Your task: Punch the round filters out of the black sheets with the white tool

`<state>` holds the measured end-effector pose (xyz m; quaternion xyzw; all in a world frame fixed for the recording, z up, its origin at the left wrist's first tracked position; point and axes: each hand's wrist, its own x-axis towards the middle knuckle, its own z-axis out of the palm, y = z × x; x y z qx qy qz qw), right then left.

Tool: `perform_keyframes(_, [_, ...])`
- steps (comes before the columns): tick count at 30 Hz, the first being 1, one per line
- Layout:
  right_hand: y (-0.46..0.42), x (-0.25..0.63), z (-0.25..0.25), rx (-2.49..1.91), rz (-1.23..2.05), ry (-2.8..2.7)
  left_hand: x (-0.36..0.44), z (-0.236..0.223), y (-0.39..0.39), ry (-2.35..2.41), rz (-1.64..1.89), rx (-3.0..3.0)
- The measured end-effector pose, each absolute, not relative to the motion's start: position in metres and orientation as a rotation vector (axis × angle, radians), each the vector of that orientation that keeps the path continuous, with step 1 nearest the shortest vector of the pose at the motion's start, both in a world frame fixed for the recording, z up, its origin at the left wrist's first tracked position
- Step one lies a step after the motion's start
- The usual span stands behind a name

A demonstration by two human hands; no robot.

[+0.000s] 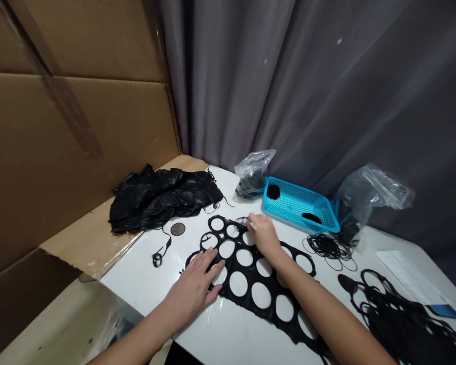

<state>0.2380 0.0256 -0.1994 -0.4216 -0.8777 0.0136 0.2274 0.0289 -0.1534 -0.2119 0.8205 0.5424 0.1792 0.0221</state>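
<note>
A black sheet [254, 283], probably leather-like, with rows of round cut-out holes lies on the white table. My left hand [197, 276] rests on its left end, fingers spread flat, open. At the sheet's far edge my right hand [264, 233] is closed in a pinch. A thin black strand [242, 219] runs from its fingertips; its other end is hard to make out. Left of the sheet lie a dark round disc [178, 229] and a curled black strip [157, 259].
Behind stands a blue basket [289, 209] with black coils, between a plastic bag [253, 175] and another clear bag [365, 192]. Thin black rings [329, 247] and holed scraps [399, 319] lie right. Folded black material [163, 197] sits left, beside a cardboard wall [79, 126].
</note>
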Motion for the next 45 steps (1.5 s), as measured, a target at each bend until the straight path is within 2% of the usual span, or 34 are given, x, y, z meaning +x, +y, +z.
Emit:
perform_keyframes(3, [0.05, 0.25, -0.192, -1.306, 0.17, -2.199, 0.03, -0.204, -0.151, 1.676, 0.551, 2.565])
perform_keyframes(10, [0.027, 0.236, -0.196, -1.1, 0.911, -2.134, 0.033, -0.191, -0.099, 1.706, 0.584, 2.568])
perform_keyframes(18, [0.02, 0.225, -0.206, -0.975, 1.116, -2.113, 0.036, -0.216, -0.082, 1.717, 0.53, 2.604])
perform_keyframes(24, [0.021, 0.227, -0.201, -0.971, 1.069, -2.18, 0.036, -0.223, -0.082, 1.726, 0.578, 2.572])
perform_keyframes(27, [0.014, 0.226, -0.204, -0.931, 0.946, -2.253, 0.037, -0.227, -0.081, 1.743, 0.557, 2.579])
perform_keyframes(33, [0.015, 0.223, -0.208, -0.838, 0.183, -2.661, 0.039, -0.226, -0.082, 1.752, 0.5, 2.618])
perform_keyframes(38, [0.07, 0.235, -0.191, -1.297, -0.124, -2.487, 0.038, -0.223, -0.083, 1.73, 0.495, 2.613])
perform_keyframes(42, [0.098, 0.232, -0.183, -1.448, -0.073, -2.305, 0.037, -0.226, -0.085, 1.71, 0.546, 2.603])
perform_keyframes(45, [0.092, 0.217, -0.183, -1.314, 0.29, -2.238, 0.038, -0.225, -0.088, 1.762, 0.59, 2.57])
